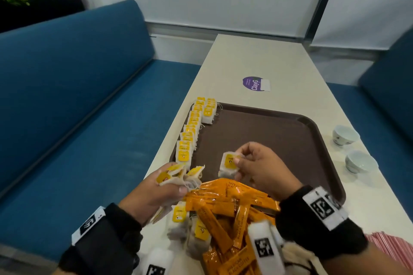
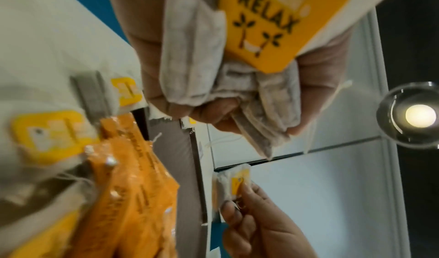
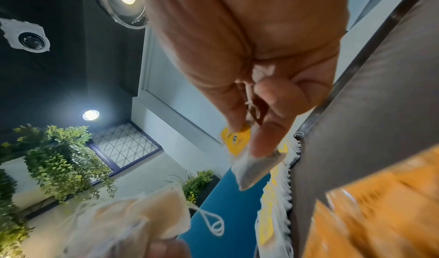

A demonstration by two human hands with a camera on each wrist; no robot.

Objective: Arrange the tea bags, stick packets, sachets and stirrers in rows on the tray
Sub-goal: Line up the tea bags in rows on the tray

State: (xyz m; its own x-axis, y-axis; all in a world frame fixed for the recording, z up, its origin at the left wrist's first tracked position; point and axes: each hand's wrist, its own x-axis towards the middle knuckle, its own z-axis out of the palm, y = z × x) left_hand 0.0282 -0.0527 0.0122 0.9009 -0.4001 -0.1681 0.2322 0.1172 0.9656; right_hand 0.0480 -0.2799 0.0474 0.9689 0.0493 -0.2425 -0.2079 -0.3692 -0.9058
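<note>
we see the right hand (image 1: 261, 169) above the near part of the brown tray (image 1: 279, 131), thumb and fingers curled to pinch 1 tea bag (image 1: 229, 164) with a yellow tag. the left hand (image 1: 156, 194) hovers at the tray's near left corner, fingers closed round a bunch of tea bags (image 1: 178, 174); in the left wrist view one tag reads "relax". a row of tea bags (image 1: 190, 134) runs along the tray's left edge, near to far, with a second short row (image 1: 209, 110) just right of it at the far end. orange stick packets (image 1: 228, 205) lie heaped over the tray's near edge, mixed with loose tea bags (image 1: 190, 223). 2 small bowls (image 1: 345, 135) stand on the table (image 1: 257, 58) right of the tray. pink stirrers (image 1: 393, 245) lie at the near right.
</note>
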